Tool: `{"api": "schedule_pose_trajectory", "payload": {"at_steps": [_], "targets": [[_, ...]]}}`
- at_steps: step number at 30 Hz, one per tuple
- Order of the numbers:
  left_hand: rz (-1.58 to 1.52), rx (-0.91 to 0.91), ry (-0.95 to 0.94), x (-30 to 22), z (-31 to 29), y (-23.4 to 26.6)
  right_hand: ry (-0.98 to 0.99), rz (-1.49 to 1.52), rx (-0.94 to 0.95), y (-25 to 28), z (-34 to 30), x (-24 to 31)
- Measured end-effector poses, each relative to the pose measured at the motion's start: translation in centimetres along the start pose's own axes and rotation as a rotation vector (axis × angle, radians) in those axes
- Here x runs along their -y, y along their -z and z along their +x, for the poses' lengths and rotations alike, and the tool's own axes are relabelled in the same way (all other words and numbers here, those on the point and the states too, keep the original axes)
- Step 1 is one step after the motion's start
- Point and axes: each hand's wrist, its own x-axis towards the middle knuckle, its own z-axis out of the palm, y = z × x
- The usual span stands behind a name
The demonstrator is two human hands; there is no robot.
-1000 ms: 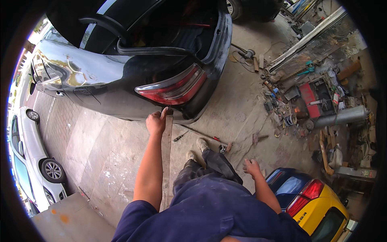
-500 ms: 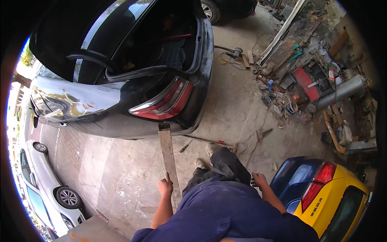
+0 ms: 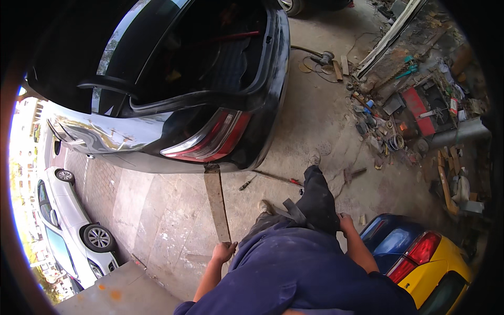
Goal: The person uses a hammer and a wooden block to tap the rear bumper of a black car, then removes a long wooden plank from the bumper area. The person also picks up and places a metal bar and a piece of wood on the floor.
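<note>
My left hand (image 3: 224, 252) hangs at my side with its fingers curled, over the near end of a long plank (image 3: 214, 202). I cannot tell whether it touches the plank, or what its fingers hold, if anything. The plank's far end meets the underside of the dark car's rear bumper (image 3: 239, 162), below the tail light (image 3: 212, 137). At my right thigh is my right hand (image 3: 345, 224), also curled, its palm and any small thing in it hidden. On the floor ahead lie a screwdriver (image 3: 245, 184) and a long thin rod (image 3: 275, 177).
The dark car's boot (image 3: 220, 58) stands open ahead. A hammer (image 3: 353, 174) lies on the floor to the right, before a heap of tools and scrap (image 3: 391, 139). A blue and yellow car (image 3: 420, 257) is close on my right; a white car (image 3: 79, 231) stands left.
My right foot has stepped forward and to the right. The left hand has drawn back toward me, its raised finger now curled; the right hand has moved slightly forward.
</note>
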Motion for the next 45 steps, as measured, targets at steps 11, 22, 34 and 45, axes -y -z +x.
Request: {"api": "schedule_pose_trajectory", "payload": {"at_steps": [11,22,34,45], "targets": [[-0.176,0.344,-0.215,-21.6,1.7,-3.2,-0.052,-0.152,0.631,18.0,8.5,7.0],[-0.202,0.552,-0.314,-44.6,7.2,3.7,0.105,-0.423,0.797,33.9,9.6,16.8],[-0.249,0.756,-0.411,-55.5,17.9,13.9,-0.056,-0.188,0.583,37.8,14.6,26.9],[-0.417,0.952,-0.454,-64.8,25.2,34.0,-0.117,-0.112,0.48,40.2,18.2,42.5]]}}
